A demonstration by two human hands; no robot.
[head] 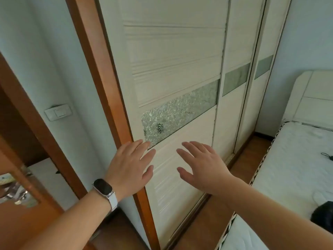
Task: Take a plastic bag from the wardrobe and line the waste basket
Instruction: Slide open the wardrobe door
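While the wardrobe door (173, 98) stays closed, left hand (130, 166) and right hand (201, 165) reach it, fingers spread wide, holding nothing; sliding it aside comes next, bag and basket unseen.

Wardrobe (234, 42) is closed off by shut sliding door (176, 69); door is bounded left by wooden frame (108, 87); narrow floor strip (198, 228) is left free between wardrobe and bed (292, 168).

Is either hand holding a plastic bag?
No, the left hand and right hand are both empty, fingers spread before the wardrobe door.
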